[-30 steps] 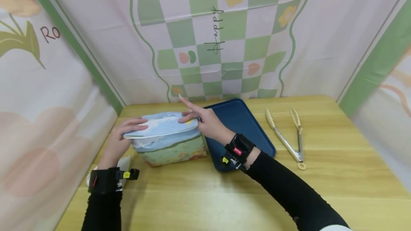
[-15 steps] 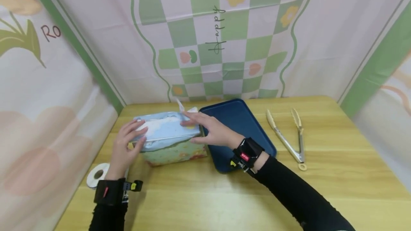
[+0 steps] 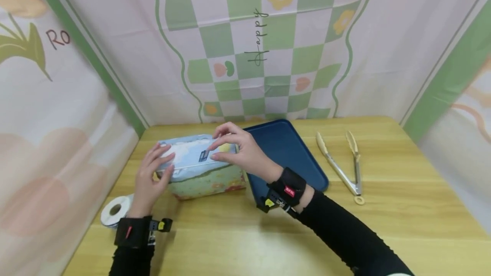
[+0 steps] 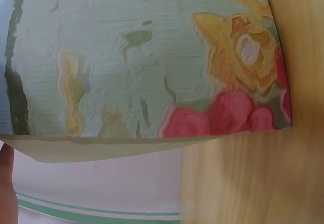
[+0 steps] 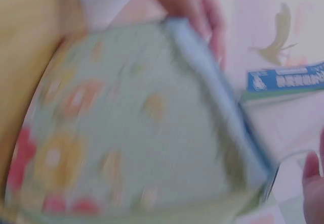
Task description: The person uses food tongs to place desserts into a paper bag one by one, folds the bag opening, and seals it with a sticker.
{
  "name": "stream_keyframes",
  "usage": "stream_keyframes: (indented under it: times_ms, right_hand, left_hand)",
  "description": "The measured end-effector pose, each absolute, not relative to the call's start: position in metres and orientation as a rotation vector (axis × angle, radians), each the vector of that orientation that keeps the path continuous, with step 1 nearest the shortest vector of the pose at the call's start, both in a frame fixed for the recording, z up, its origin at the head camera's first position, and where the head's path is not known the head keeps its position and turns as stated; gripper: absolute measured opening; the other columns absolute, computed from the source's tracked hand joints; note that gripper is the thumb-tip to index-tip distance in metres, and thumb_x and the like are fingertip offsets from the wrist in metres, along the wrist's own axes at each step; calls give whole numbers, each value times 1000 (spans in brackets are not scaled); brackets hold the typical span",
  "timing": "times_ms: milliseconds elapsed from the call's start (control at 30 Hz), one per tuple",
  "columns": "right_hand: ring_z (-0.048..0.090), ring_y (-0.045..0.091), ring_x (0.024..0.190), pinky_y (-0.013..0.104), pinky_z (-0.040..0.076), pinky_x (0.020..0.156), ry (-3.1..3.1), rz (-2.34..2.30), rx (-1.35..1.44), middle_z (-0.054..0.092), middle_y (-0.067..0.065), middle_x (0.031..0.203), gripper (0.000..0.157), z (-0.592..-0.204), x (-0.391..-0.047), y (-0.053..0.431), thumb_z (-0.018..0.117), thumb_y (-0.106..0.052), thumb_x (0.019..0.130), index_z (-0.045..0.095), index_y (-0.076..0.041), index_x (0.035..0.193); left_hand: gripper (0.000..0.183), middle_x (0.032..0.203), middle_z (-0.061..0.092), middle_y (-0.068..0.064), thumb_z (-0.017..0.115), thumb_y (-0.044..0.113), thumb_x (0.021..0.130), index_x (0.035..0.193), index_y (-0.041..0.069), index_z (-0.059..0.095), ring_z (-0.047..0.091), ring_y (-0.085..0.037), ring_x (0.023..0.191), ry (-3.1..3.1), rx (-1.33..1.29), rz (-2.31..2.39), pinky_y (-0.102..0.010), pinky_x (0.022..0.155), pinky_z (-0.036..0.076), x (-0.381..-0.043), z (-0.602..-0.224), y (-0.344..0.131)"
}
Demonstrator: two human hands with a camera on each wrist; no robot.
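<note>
A floral storage box (image 3: 207, 182) stands on the table, with green sides and a sky-blue lid (image 3: 186, 153) on top. My left hand (image 3: 147, 182) rests spread on the lid's left end, its thumb by the front edge. In the right wrist view that left hand is blurred at the box's far end. A small blue label (image 3: 203, 156) with white print sits just over the lid. Thumb and bent index finger of my right hand (image 3: 247, 152) pinch its right end. The label (image 5: 286, 80) appears above the lid edge in the right wrist view.
Beneath my right wrist lies a dark blue tray (image 3: 287, 152), right beside the box. Farther right, metal tongs (image 3: 341, 174) with cream tips lie spread. A white roll (image 3: 115, 211) rests left of my left wrist. Fabric walls close off the back and sides.
My right hand has brought the label from behind the lid's back right corner forward onto its middle. The lid's raised front edge has settled. My left hand's grip has loosened, uncovering the roll.
</note>
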State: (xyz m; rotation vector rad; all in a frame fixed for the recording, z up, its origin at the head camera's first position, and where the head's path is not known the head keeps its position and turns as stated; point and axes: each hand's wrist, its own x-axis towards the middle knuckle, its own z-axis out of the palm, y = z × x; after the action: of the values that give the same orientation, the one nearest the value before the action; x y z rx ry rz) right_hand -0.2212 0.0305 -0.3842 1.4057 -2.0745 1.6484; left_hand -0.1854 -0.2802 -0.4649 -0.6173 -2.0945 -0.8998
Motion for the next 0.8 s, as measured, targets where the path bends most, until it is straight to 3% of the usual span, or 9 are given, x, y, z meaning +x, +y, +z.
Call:
stream_keyframes:
  times_ms: [67, 167, 300, 567, 800]
  right_hand:
    - [54, 11, 115, 31, 42, 99, -2162, 1721, 1403, 63, 1, 119, 18, -380, -219, 23, 70, -18, 90, 74, -16, 107]
    - [59, 9, 92, 27, 46, 82, -2348, 1668, 1333, 70, -10, 104, 14, -377, -221, 13, 68, -27, 92, 74, -25, 104]
    - [55, 10, 70, 25, 42, 66, -2512, 1506, 1219, 71, -14, 90, 11, -381, -226, 3, 68, -28, 92, 74, -28, 100]
    - [57, 4, 71, 21, 44, 66, -2612, 1344, 1129, 69, -12, 84, 11, -389, -228, -10, 71, -25, 90, 74, -25, 101]
    - [53, 4, 67, 21, 41, 63, -2615, 1147, 1052, 64, -15, 83, 13, -394, -226, -14, 73, -28, 88, 72, -28, 101]
  left_hand:
    - [31, 134, 61, -16, 73, 9, 81, 113, 7, 72, 42, -42, 138, -2099, -617, -895, -42, 121, 25, -185, -464, -280]
    - [30, 134, 62, -16, 73, 10, 82, 112, 7, 72, 42, -42, 138, -2100, -621, -884, -42, 121, 25, -185, -462, -280]
    - [30, 132, 63, -16, 73, 9, 81, 111, 7, 72, 44, -44, 135, -2085, -639, -863, -48, 118, 28, -186, -461, -278]
    - [29, 132, 63, -18, 72, 9, 82, 110, 6, 72, 44, -44, 135, -2071, -660, -858, -42, 120, 26, -185, -462, -279]
    - [29, 133, 62, -16, 72, 12, 82, 111, 7, 72, 45, -44, 134, -2085, -646, -841, -48, 118, 27, -186, -465, -277]
